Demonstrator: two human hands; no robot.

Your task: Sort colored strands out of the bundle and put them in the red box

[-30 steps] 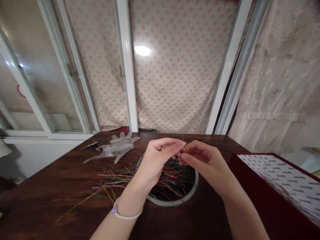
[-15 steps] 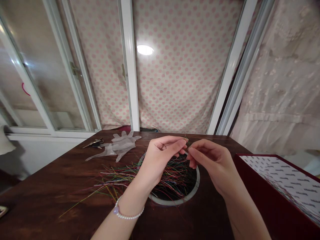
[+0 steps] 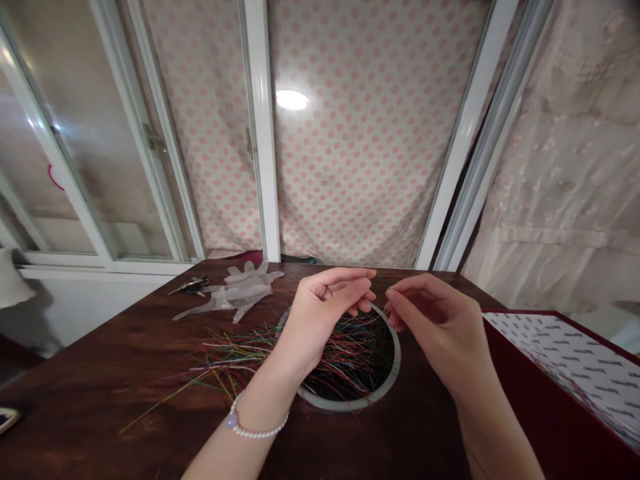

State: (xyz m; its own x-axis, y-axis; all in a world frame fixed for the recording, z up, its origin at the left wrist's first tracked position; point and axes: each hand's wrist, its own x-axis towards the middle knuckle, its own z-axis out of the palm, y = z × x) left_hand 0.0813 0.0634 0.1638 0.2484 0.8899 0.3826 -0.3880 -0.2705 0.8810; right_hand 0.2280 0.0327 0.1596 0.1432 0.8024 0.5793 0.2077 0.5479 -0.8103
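Over a round grey-rimmed dish (image 3: 390,383) I hold both hands up, close together but apart. My left hand (image 3: 325,303), with a pearl bracelet at the wrist, has thumb and index finger nearly together; anything between them is too fine to make out. The thumb and index finger of my right hand (image 3: 435,310) pinch what looks like a very thin wire, barely visible near the fingertips. A loose bundle of thin coloured wires (image 3: 235,350), red, green, yellow and white, lies across the dish and spills leftward onto the dark wooden table (image 3: 110,360).
A crumpled clear plastic glove (image 3: 245,290) lies at the back left beside a bunch of keys (image 3: 195,287). On the right stands a dark red box (image 3: 525,387) with a printed white lining and more wires inside. Window frames (image 3: 270,200) and dotted curtain rise behind the table.
My right hand has moved a little to the right, widening the gap between my fingertips. My left hand stays nearly in place, its index finger lifted slightly from the thumb.
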